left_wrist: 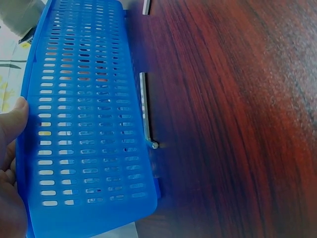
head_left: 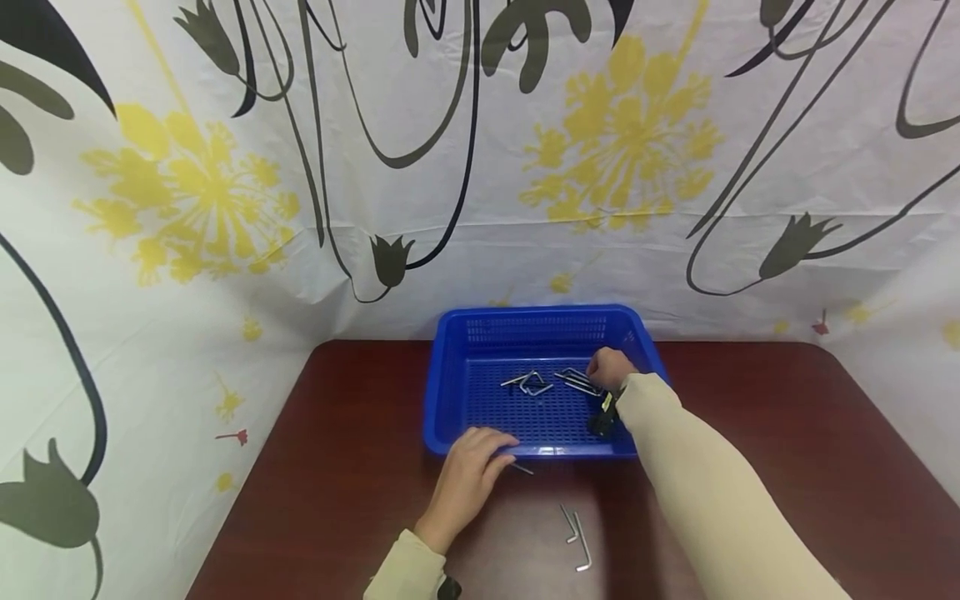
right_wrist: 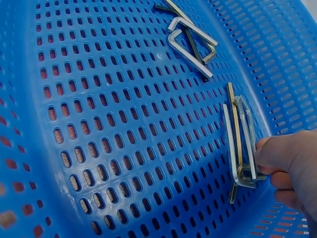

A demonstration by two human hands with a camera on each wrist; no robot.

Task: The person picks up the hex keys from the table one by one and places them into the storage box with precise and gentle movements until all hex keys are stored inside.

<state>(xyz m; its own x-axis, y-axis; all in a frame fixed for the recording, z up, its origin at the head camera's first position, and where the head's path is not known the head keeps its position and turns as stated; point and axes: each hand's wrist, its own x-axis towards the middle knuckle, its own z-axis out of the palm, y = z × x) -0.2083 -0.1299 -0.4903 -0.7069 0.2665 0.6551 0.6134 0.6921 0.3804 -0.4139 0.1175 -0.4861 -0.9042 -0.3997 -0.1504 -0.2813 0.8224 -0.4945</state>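
Observation:
A blue perforated plastic basket (head_left: pixel 433 392) stands at the back of the table. My left hand (head_left: pixel 467 477) grips its near rim, the fingers lapping over the edge. Inside, at the right end, my right hand (head_left: pixel 612 368) pinches an L-shaped hex key in a small bundle of hex keys (right_wrist: pixel 233 144), silver and brass-toned, lying on the basket floor. Farther left in the basket rests a second loose cluster of hex keys (head_left: pixel 534 384), some silver, one dark. The right fingertips partly cover the ends of the bundle.
Two silver hex keys (head_left: pixel 583 542) lie on the dark red wooden table (head_left: pixel 360 467) in front of the basket. Another hex key (left_wrist: pixel 145 106) lies close along the basket's near wall. A flower-patterned white cloth (head_left: pixel 480 200) hangs behind the table.

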